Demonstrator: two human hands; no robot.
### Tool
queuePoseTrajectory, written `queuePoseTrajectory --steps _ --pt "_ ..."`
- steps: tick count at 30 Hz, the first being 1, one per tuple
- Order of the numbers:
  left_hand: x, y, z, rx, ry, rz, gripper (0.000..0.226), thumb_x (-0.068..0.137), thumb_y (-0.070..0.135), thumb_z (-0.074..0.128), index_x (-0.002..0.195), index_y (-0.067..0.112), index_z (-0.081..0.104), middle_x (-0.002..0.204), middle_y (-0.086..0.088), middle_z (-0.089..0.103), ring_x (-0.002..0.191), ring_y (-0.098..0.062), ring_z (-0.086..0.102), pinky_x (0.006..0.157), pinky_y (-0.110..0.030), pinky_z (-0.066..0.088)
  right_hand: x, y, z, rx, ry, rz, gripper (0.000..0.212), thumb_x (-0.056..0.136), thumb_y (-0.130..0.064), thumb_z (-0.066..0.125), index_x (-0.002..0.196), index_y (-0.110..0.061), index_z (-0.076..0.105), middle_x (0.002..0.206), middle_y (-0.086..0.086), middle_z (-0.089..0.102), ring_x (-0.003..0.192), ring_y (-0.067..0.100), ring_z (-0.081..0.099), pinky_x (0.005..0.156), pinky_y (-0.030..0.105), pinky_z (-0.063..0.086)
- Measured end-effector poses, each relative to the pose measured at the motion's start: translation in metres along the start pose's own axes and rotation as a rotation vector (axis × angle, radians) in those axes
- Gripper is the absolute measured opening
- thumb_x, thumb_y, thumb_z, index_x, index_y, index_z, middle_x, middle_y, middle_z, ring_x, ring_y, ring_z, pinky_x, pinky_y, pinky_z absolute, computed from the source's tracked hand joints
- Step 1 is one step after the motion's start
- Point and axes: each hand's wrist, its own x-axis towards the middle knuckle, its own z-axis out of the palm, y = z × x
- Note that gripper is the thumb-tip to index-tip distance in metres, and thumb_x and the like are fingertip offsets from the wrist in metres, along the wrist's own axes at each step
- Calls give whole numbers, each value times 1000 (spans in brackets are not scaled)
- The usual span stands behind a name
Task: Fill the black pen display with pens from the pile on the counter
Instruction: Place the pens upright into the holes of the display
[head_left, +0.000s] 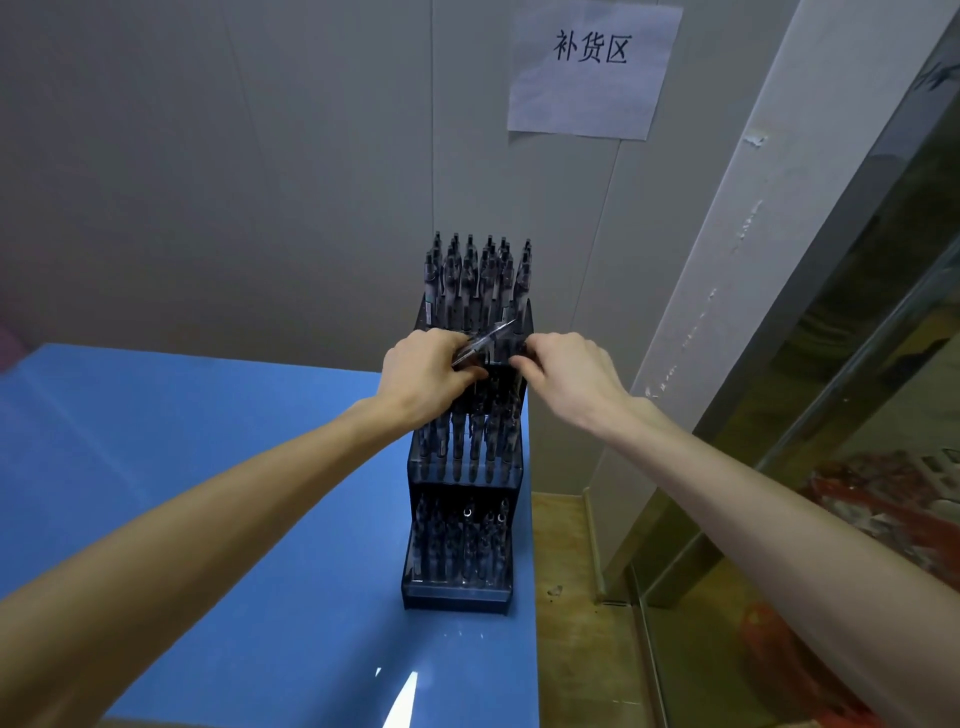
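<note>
The black tiered pen display (458, 592) stands at the right edge of the blue counter (208, 467), with several dark pens upright in its back, middle and front tiers. My left hand (423, 376) grips a small bunch of pens (485, 338) that slant up to the right over the second tier from the back. My right hand (563, 371) is just right of them, fingers curled at the display's right side; whether it pinches a pen is hidden. No pile of pens shows on the counter.
A grey wall stands right behind the display, with a paper sign (592, 67) on it. To the right, the counter drops off to a wooden floor (571, 597) and a glass-fronted cabinet (831, 415).
</note>
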Motion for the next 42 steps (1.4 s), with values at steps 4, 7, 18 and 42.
queuePoseTrajectory --steps 4,7,18,42 --pt "3 1 0 4 -11 3 23 90 42 74 76 34 57 64 9 60 66 -20 58 58 -31 40 1 -1 -1 -63 -85 -33 31 106 -39 47 88 -15 56 83 6 63 78 32 64 70 39 52" --pt "5 1 -3 27 -41 3 26 90 42 74 74 34 55 60 12 55 62 -17 54 56 -29 36 5 -4 1 -52 -174 -7 30 106 -36 46 91 -13 60 87 8 67 81 33 66 75 41 55" --pt "3 -7 -5 -98 11 -35 23 84 46 79 77 25 73 60 7 65 56 -12 58 55 -29 48 1 6 18 224 -226 177 65 108 -48 31 74 -4 63 76 4 77 47 9 68 75 32 57" --pt "12 8 -33 -396 1 26 11 83 40 81 88 31 81 76 9 76 74 -14 71 75 -46 59 25 -20 -37 692 82 -18 15 92 -39 71 91 -29 83 71 -10 74 55 0 60 62 34 56"
